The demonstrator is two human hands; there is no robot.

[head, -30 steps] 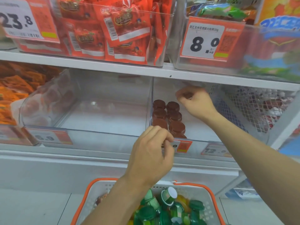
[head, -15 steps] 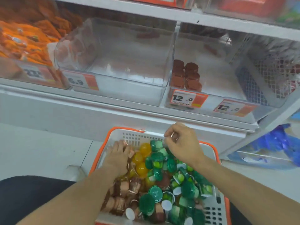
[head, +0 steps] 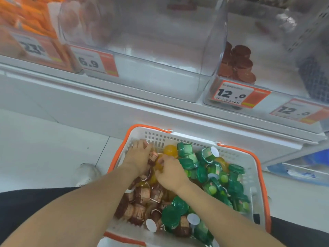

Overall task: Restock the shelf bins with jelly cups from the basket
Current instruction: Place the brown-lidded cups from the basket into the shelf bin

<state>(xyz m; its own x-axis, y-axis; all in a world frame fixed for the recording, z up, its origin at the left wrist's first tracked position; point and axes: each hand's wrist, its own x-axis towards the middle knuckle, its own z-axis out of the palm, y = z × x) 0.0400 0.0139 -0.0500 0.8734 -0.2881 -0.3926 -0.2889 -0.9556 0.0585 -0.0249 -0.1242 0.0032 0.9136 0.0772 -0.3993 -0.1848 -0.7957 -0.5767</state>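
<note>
Shop shelf (head: 160, 111) above, basket (head: 256, 175) on floor. Both hands buried in jelly cups (head: 213, 175): left hand (head: 138, 157) curled on brown ones; right hand (head: 169, 172) grip unclear. Best gather only brown, matching the right bin (head: 263, 93).

Orange packets (head: 23, 16) fill the upper-left bin behind a blurred price tag (head: 35, 49). Further tags read 6.9 (head: 92, 61), 12.0 (head: 235, 94) and 12.0 (head: 299, 111). A white shoe (head: 85, 173) rests on the pale floor (head: 44, 148). Blue packaging (head: 302, 168) lies lower right.
</note>
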